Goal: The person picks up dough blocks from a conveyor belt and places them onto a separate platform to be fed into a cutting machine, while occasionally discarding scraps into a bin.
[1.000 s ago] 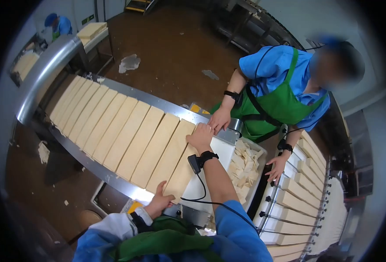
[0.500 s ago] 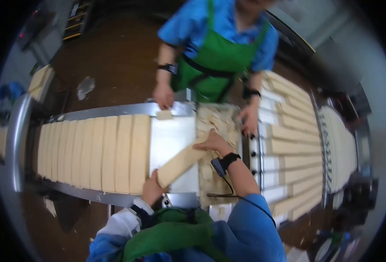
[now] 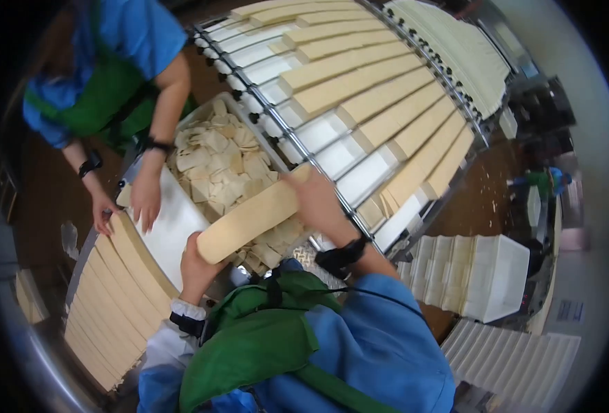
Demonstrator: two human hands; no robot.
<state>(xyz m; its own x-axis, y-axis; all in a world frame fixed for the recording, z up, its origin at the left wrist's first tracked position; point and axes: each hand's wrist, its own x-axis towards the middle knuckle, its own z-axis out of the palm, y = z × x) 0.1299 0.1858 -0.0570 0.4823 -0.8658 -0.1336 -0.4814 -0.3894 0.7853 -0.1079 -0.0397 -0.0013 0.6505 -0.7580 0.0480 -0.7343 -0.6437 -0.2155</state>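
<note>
A long pale slab [image 3: 253,215] is held tilted above a bin of thin pale scraps [image 3: 225,162]. My left hand [image 3: 197,265] is wrapped round its lower left end. At its upper right end my right hand [image 3: 318,203] grips it, a little blurred, close to the edge of the conveyor with lanes [image 3: 304,141]. Many similar slabs [image 3: 359,76] lie lengthwise in those lanes. A row of slabs [image 3: 111,296] stands packed side by side at the lower left, beside a white surface [image 3: 170,230].
Across the table a co-worker in a green apron [image 3: 111,103] has both hands at the slab row's near end. White stacked trays [image 3: 469,275] and more white trays [image 3: 514,361] stand at the lower right. A metal rail [image 3: 277,120] borders the lanes.
The view has swung right toward the lanes. The slab has moved off the white surface to over the scrap bin, still between my hands. The co-worker's hands have come to the slab row.
</note>
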